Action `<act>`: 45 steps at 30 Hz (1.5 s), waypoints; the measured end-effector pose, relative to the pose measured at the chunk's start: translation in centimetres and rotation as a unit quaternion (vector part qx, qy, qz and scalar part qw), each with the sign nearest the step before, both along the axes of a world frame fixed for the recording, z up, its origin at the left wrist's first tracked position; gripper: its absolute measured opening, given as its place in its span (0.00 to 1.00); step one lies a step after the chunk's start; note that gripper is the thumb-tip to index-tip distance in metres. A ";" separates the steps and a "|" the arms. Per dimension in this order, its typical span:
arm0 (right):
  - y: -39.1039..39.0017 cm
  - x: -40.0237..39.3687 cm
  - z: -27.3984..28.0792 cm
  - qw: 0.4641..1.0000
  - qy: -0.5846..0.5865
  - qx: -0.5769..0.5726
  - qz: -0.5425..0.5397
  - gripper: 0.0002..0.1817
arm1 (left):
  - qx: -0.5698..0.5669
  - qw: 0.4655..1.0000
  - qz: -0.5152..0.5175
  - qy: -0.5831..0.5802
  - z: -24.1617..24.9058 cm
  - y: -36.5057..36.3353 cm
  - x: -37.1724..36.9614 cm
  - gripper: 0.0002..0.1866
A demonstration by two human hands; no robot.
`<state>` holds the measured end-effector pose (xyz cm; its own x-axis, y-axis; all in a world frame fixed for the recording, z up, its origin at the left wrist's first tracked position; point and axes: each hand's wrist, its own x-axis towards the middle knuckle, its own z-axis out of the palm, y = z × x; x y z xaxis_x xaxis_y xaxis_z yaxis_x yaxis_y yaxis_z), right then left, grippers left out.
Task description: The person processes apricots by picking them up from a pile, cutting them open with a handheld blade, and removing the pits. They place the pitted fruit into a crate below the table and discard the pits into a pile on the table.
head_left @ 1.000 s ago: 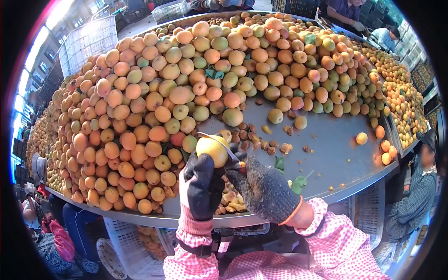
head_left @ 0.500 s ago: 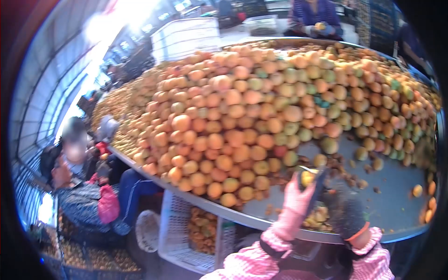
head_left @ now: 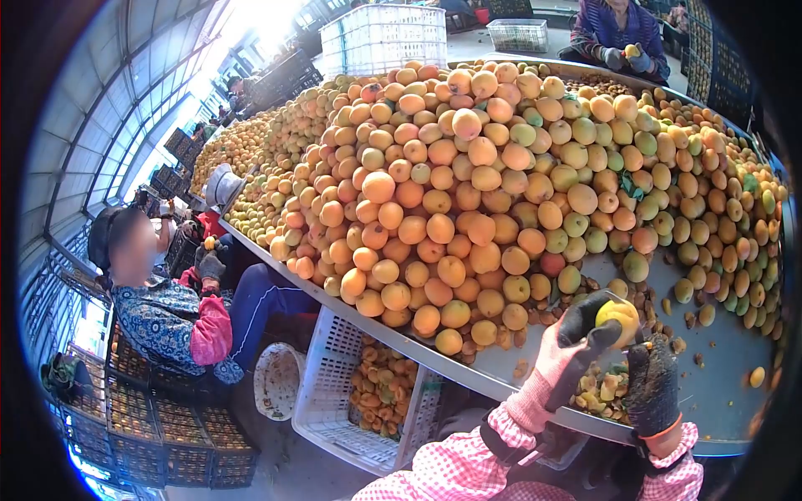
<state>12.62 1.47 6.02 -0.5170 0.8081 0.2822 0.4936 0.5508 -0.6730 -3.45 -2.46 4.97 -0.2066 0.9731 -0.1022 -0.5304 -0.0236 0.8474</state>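
My left hand, in a dark glove, grips a yellow apricot between thumb and fingers above the table's near edge. Just right of and below the fruit, my right hand, in a black glove, has its fingers closed. A thin, small piece shows at its fingertips, but I cannot make out its kind. Beneath my hands lies a pile of apricot pieces on the grey metal table. A large heap of whole apricots covers much of the tabletop beyond.
Below the table edge stands a white plastic crate with halved apricots, beside a white bucket. One person sits at the left near stacked dark crates. Another person works across the table. A white basket stands behind the heap.
The view has shifted and is sharper. The apricot in my left hand now shows more fully and is raised above the fingers; my right hand stays close beside it.
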 end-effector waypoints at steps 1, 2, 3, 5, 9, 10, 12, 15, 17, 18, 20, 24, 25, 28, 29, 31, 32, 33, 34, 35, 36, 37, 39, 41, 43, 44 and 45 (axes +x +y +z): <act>-0.1 -0.4 0.1 1.000 -0.004 0.000 -0.001 0.07 | -0.021 1.000 0.000 -0.007 -0.5 0.1 -0.3 0.20; -0.1 -0.4 0.3 1.000 -0.011 -0.003 0.011 0.07 | -0.017 0.999 0.028 0.029 -0.4 0.1 -0.3 0.17; -0.2 0.0 0.5 0.999 -0.027 -0.009 0.014 0.07 | 0.068 0.995 0.046 0.064 -5.8 0.9 -1.1 0.17; 0.2 -0.5 1.4 0.998 -0.047 0.028 0.042 0.08 | 0.019 0.999 0.033 0.031 -0.2 -0.2 -1.5 0.22; 0.7 -0.7 -0.1 0.992 -0.098 0.071 0.031 0.05 | -0.046 0.994 0.075 0.072 -0.1 0.4 0.3 0.21; 0.1 -1.0 0.2 0.984 -0.151 0.093 -0.014 0.05 | -0.046 0.995 0.064 0.057 0.3 0.5 0.5 0.21; -0.2 -1.2 -0.2 0.976 -0.155 0.151 0.004 0.12 | -0.041 0.997 0.043 0.039 -0.1 0.9 1.0 0.22; -0.3 -0.5 0.6 0.981 -0.161 0.102 0.026 0.10 | -0.059 0.979 0.092 0.171 0.0 1.1 2.3 0.19; 0.0 0.1 0.2 0.985 -0.128 0.091 0.065 0.12 | -0.043 0.981 0.106 0.158 0.2 1.0 2.6 0.17; 0.2 0.4 -0.5 0.990 -0.081 0.064 0.093 0.14 | -0.038 0.978 0.101 0.181 0.4 0.8 2.7 0.16; 0.6 0.7 -1.2 0.991 -0.039 0.041 0.120 0.16 | -0.030 0.975 0.096 0.198 0.8 0.7 2.6 0.16; 0.6 0.7 -2.2 0.987 0.043 -0.010 0.154 0.15 | -0.039 0.975 0.059 0.209 0.8 0.5 2.2 0.17; 0.5 0.6 -2.4 0.983 0.081 -0.006 0.163 0.14 | -0.025 0.976 0.053 0.210 0.6 0.5 2.1 0.17; -0.1 -0.2 -3.1 0.969 0.173 -0.031 0.175 0.13 | -0.036 0.986 0.031 0.158 0.6 0.3 1.4 0.19; -0.2 -0.4 -2.7 0.969 0.174 -0.030 0.173 0.13 | -0.042 0.991 0.024 0.129 0.6 0.2 1.2 0.21; -0.4 -0.7 -1.4 0.993 0.036 -0.010 0.108 0.10 | -0.027 0.991 0.017 0.127 0.5 0.2 0.8 0.24; -0.5 -0.6 -0.8 0.993 0.037 -0.005 0.110 0.10 | 0.003 0.994 0.015 0.108 0.5 0.3 0.4 0.26; -0.5 -0.5 -0.2 0.999 -0.002 0.008 0.044 0.10 | 0.032 0.996 0.014 0.088 0.5 0.4 0.1 0.28; -0.5 -0.4 0.1 0.999 -0.041 0.020 -0.025 0.11 | 0.051 0.992 0.009 0.113 0.9 0.1 -0.3 0.31; -0.4 -0.3 0.1 0.999 -0.040 0.023 -0.026 0.11 | 0.074 0.995 0.015 0.064 0.8 0.2 -0.2 0.31; -0.4 -0.1 0.0 1.000 -0.016 0.025 -0.007 0.13 | 0.075 0.993 0.033 0.088 0.6 0.3 -0.2 0.31; -0.4 0.1 -0.2 1.000 0.008 0.025 0.012 0.15 | 0.073 0.990 0.052 0.111 0.4 0.3 -0.3 0.31; 0.0 0.6 -0.2 1.000 0.004 0.006 0.020 0.16 | 0.054 0.994 0.041 0.090 0.9 0.1 -0.5 0.30; 0.5 1.1 0.9 0.998 -0.028 -0.035 0.050 0.18 | 0.036 0.996 0.030 0.071 1.1 0.1 -1.0 0.30; 0.6 1.2 1.5 0.996 -0.051 -0.047 0.056 0.18 | 0.064 0.997 -0.019 0.036 0.9 0.1 -1.8 0.30; 0.6 1.4 1.6 0.994 -0.075 -0.060 0.059 0.19 | 0.056 0.997 -0.032 0.033 0.9 0.2 -1.8 0.31; 0.5 1.2 1.5 0.994 -0.074 -0.062 0.058 0.19 | 0.055 0.997 -0.033 0.034 0.7 0.2 -1.7 0.31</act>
<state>13.86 2.01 7.49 -0.6370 0.7645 0.0985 0.5306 0.5276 -0.6634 -5.10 -2.26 5.71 -0.1441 0.9894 0.0177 -0.4752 -0.0849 0.8758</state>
